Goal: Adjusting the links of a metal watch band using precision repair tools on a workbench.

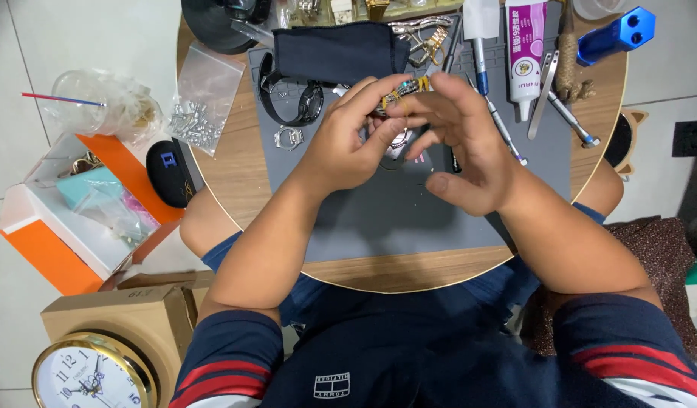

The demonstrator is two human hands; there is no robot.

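Watch (400,138) held in 2 hands above a grey mat (379,211).
Fingers hide most of it, so its facing is unclear; its gold band (406,88) runs up and away. Left hand (347,143) and right hand (460,140) both pinch it, fingertips closed. Black cloth (337,51) lies beyond.
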